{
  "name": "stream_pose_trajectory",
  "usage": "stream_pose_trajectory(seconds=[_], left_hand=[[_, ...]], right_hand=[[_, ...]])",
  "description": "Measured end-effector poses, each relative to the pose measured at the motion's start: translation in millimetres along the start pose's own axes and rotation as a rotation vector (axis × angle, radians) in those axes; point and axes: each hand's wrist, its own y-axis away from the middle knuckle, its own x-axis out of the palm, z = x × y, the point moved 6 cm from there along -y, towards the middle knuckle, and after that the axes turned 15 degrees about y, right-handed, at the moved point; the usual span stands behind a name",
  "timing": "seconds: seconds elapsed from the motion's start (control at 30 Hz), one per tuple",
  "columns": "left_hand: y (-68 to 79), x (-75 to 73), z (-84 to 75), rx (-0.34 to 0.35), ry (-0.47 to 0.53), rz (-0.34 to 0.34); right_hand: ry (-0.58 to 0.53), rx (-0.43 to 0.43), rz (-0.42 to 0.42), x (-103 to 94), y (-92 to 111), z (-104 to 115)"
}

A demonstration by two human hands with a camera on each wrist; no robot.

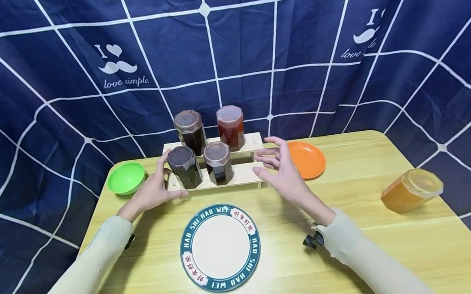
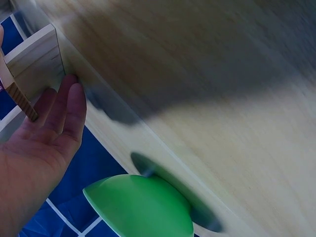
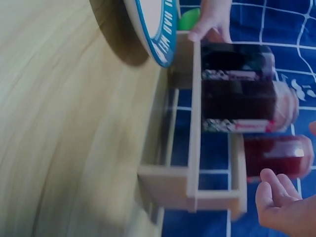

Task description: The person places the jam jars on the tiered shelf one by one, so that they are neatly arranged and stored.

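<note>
A two-tier wooden rack (image 1: 243, 174) stands at the back of the table with dark jars on it. Two jars, a left one (image 1: 185, 168) and a right one (image 1: 218, 164), are on the front tier. On the upper tier are another dark jar (image 1: 190, 132) and a red jar (image 1: 231, 128). My left hand (image 1: 155, 190) grips the rack's left end, thumb at the front edge, fingers (image 2: 59, 113) along the end board. Beside the rack's right end, my right hand (image 1: 283, 173) is held with fingers spread and loosely bent, holding nothing.
A green bowl (image 1: 126, 178) sits left of the rack, an orange plate (image 1: 307, 159) to its right. A white plate with a teal rim (image 1: 186, 240) lies in front. A jar of amber contents (image 1: 412, 191) stands at the right. Blue checked cloth (image 1: 242, 52) hangs behind.
</note>
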Motion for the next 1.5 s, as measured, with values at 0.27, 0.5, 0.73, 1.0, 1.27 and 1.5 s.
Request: stream_pose_trajectory(seconds=[0.27,0.5,0.73,1.0,1.27,1.5], left_hand=[[-1.7,0.7,1.8,-0.019,-0.006,-0.001],[-1.0,1.0,1.8,-0.023,-0.012,0.0],[-0.3,0.1,2.6,-0.016,-0.009,-0.004],[0.0,0.6,0.9,-0.009,-0.009,-0.005],[-0.4,0.4,0.6,-0.026,-0.01,-0.002],[0.0,0.8,0.8,-0.014,-0.01,0.001]], right_hand=[[0.021,0.008,-0.047,-44.5,15.6,-2.7],[0.004,-0.057,-0.149,-85.6,32.1,-1.9],[-0.018,-0.084,-0.22,-120.8,49.0,-1.0],[-0.06,-0.081,-0.303,-155.5,70.2,-9.2],[-0.1,-0.06,-0.371,-187.0,96.8,-23.8],[-0.102,-0.027,-0.466,-214.6,118.0,-31.0]])
